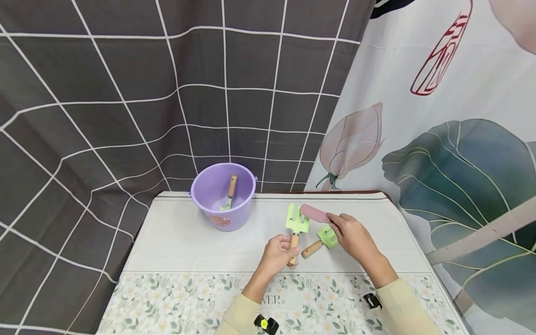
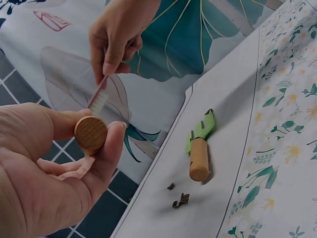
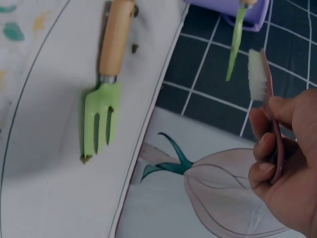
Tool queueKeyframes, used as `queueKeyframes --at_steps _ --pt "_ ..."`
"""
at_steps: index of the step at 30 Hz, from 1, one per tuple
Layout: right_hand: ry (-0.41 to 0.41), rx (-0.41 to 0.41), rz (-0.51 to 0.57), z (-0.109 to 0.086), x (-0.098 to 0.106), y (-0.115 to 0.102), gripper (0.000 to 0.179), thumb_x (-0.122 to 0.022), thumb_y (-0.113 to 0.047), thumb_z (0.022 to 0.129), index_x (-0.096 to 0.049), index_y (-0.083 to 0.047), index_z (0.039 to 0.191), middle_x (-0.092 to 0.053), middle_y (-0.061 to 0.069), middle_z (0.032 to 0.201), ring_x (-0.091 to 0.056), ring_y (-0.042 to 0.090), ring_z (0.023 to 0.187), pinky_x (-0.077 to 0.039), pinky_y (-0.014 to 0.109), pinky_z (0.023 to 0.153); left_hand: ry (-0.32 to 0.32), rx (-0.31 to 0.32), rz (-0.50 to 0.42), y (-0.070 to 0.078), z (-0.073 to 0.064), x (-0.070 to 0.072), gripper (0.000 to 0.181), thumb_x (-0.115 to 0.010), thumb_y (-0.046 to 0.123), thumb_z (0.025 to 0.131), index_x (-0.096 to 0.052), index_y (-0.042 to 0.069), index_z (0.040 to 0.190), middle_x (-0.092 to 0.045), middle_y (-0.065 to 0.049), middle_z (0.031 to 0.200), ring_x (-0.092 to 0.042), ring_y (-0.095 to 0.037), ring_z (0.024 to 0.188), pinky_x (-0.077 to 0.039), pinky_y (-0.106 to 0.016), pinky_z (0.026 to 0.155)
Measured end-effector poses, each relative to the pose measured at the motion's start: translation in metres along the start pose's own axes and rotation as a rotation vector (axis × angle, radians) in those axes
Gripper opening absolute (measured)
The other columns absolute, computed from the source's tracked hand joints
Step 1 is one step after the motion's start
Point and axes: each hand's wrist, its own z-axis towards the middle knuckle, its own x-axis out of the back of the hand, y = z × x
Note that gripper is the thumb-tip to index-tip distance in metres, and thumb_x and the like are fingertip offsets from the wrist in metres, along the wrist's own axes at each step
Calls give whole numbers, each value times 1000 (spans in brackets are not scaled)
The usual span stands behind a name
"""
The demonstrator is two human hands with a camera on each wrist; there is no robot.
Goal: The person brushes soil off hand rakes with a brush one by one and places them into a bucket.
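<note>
My left hand (image 1: 277,255) grips the wooden handle of a small green garden fork (image 1: 297,224), holding it up over the table with its prongs pointing away. A pink brush (image 1: 314,213) with white bristles (image 3: 256,77) is in my right hand (image 1: 353,236), its head at the fork's prongs; whether the bristles touch them cannot be told. On the white cloth between my hands lies a second green garden fork (image 3: 101,114) with a wooden handle. Dark crumbs (image 2: 182,200) lie near it, and a brown bit clings to one prong tip.
A purple bucket (image 1: 236,219) stands at the back left of the table. Inside it leans another green tool (image 1: 232,186) with a wooden handle. A floral cloth (image 1: 176,298) covers the front of the table. Grid-patterned curtain (image 1: 201,111) hangs behind.
</note>
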Motion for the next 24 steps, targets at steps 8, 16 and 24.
queueKeyframes --at_steps 8,16,24 --pt "-64 30 96 -12 -1 -7 29 -70 -10 98 -73 -5 127 -64 -2 81 -44 4 65 -40 22 55 -17 8 -35 0 1 -1 35 -70 3 96 -57 -13 125 -67 -16 99 -66 -12 62 -65 -30 63" --pt "-22 48 -5 -11 -6 -10 30 -73 -9 95 -74 -6 125 -60 0 78 -45 9 65 -41 26 55 -24 -1 -40 2 -1 -1 34 -69 3 96 -57 -13 124 -68 -15 98 -68 -14 63 -64 -29 62" --pt "1 30 -55 -4 -10 -9 32 -73 -11 96 -73 -6 127 -64 6 83 -55 17 71 -50 34 58 -44 -13 -45 4 -1 0 32 -68 1 96 -57 -15 122 -67 -15 95 -67 -13 61 -64 -28 62"
